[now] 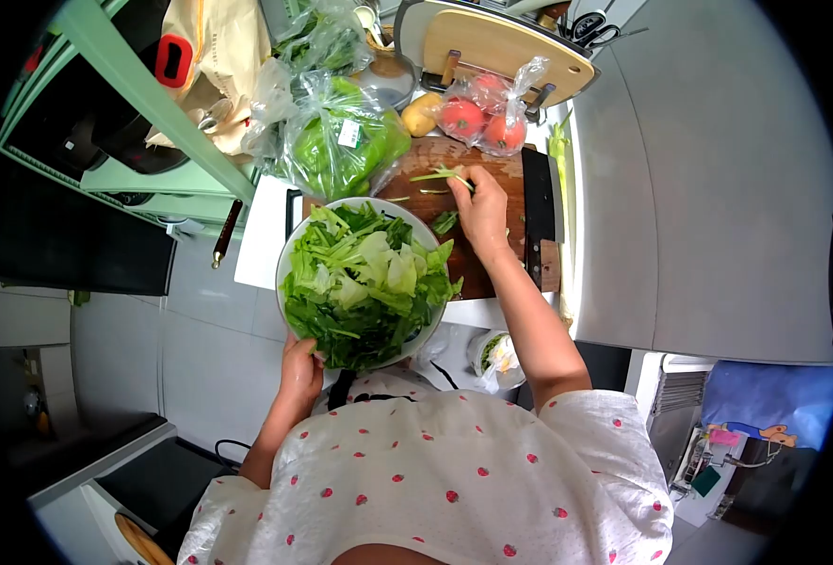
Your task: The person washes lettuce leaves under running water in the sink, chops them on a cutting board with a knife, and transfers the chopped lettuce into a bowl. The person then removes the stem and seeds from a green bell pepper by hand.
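Bowl (pixel 424 225): white, smooth, glossy rim; leafy greens (pixel 364 268): crinkled, moist sheen; cut stalk (pixel 430 176): smooth; cutting board (pixel 473 273): brown wood, wet gloss in patches; knife (pixel 537 188): dark matt blade, wooden handle; pepper bag (pixel 369 155): clear crinkled plastic, glossy; tomatoes (pixel 461 119): smooth, shiny, in thin clear plastic; tote (pixel 223 56): cream cloth, matt; shirt (pixel 416 471): soft printed cloth, matt; shelf frame (pixel 124 85): smooth, pale green finish; surface (pixel 267 231): white, smooth

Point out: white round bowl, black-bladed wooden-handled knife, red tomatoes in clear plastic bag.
White round bowl (pixel 415 218): head view, upper-right rim.
Black-bladed knife (pixel 538 193): head view, blade.
Red tomatoes (pixel 461 120): head view, leftmost tomato.
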A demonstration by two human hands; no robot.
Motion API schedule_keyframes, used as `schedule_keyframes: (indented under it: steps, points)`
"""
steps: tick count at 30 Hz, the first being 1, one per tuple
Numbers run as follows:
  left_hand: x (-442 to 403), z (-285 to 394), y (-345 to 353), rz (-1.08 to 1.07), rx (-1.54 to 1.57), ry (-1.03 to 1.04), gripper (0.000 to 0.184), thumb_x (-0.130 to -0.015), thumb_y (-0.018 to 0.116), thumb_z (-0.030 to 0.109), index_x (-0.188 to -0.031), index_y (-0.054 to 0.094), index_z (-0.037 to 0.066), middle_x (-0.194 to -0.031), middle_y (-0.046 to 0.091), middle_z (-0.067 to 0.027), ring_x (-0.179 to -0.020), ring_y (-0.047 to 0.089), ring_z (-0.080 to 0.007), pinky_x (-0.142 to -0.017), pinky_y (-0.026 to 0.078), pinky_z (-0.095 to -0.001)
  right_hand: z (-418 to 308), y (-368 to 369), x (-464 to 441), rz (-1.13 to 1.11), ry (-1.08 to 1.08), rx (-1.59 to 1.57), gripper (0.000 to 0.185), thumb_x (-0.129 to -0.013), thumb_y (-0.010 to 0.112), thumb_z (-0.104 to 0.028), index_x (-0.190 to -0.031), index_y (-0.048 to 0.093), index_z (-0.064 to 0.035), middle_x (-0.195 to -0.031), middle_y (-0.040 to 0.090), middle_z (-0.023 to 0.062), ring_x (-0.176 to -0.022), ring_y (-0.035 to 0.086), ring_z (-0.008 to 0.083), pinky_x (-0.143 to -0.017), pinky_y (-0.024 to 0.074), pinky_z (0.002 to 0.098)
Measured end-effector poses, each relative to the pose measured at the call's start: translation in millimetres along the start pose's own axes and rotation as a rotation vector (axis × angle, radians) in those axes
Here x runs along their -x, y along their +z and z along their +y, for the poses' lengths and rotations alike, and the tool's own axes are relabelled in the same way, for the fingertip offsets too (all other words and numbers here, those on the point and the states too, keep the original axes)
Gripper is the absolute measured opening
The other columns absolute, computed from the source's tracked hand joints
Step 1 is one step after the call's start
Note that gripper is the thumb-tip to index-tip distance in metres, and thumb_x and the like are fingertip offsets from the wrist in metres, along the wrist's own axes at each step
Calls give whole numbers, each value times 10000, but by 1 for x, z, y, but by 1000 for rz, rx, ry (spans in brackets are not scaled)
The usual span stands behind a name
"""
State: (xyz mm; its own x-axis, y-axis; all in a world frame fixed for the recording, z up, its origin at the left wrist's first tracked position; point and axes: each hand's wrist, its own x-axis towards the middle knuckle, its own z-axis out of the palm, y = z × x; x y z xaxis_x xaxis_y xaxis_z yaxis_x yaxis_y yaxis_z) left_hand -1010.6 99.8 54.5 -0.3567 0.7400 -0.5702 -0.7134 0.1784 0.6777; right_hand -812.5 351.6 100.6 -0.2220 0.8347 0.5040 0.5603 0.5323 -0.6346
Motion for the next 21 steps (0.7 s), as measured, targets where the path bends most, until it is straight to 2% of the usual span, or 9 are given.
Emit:
schedule_keyframes:
  steps: [3, 5, 6, 9, 10, 14, 17, 19, 21]
  points:
    - [-1, 1, -6, -83, -57, -11, 484, -739, 376, -11, -1223, 389, 14, -1144, 511, -110, -1033, 507, -222, -867, 411, -335, -78, -15, 3, -50, -128, -138, 154, -733, 641, -87, -849, 563, -22, -786, 556, 140, -686, 556, 311, -627, 452, 373]
    - [0, 4, -3, -101, -48, -8, 494, -742, 373, -14, -1235, 373, 19, -1145, 509, -109, -1036, 505, -219, -872, 409, -337, -108, -7, 20, -242, -86, -206, 205, -732, 644, -121, -900, 568, -32, -857, 556, 129, -748, 564, 296, -655, 455, 363]
    - [1, 5, 0, -110, -44, -8, 499, -743, 371, -16, -1241, 365, 21, -1146, 508, -108, -1038, 504, -217, -874, 408, -338, -114, -1, 27, -327, -155, -141, 258, -730, 650, -150, -949, 566, -43, -925, 546, 132, -810, 558, 295, -681, 453, 359]
    - [3, 8, 2, -96, -20, -31, 468, -754, 399, -17, -1213, 402, 76, -904, 546, -14, -640, 474, -61, -498, 339, -181, -126, 3, 44, -506, -216, -72, 416, -736, 649, -240, -1102, 536, -80, -1139, 490, 137, -1022, 486, 326, -787, 419, 423]
    - [3, 8, 3, -55, -45, -40, 467, -745, 409, -13, -1201, 413, 88, -862, 537, -2, -600, 443, -48, -468, 306, -174, -131, -1, 45, -510, -235, -49, 427, -741, 644, -254, -1116, 531, -84, -1174, 473, 141, -1054, 466, 338, -804, 408, 448]
    - [-1, 5, 1, -76, -59, -37, 461, -734, 420, -1, -1185, 425, 89, -862, 540, -1, -599, 448, -53, -467, 315, -180, -123, 14, 67, -642, -262, 105, 482, -766, 615, -318, -1179, 495, -98, -1285, 394, 154, -1155, 394, 360, -863, 359, 527]
    - [2, 8, 6, -62, -57, -26, 451, -731, 419, 4, -1176, 431, 78, -867, 544, -2, -602, 453, -57, -468, 320, -183, -132, -3, 58, -689, -214, -29, 512, -765, 630, -283, -1223, 460, -127, -1310, 359, 166, -1185, 371, 355, -931, 361, 419]
    - [-1, 6, 0, -74, -74, -13, 443, -733, 414, 4, -1170, 435, 69, -875, 548, -5, -608, 458, -61, -474, 325, -186, -140, -18, 45, -624, -217, -217, 508, -778, 615, -261, -1231, 444, -107, -1333, 326, 160, -1171, 381, 366, -928, 365, 425]
    - [1, 8, 2, -90, -55, 9, 442, -733, 413, 2, -1172, 431, 48, -930, 555, -32, -690, 506, -95, -547, 384, -210, -144, -28, 37, -514, -219, -402, 489, -784, 609, -260, -1207, 453, -73, -1343, 311, 163, -1156, 392, 379, -912, 373, 436]
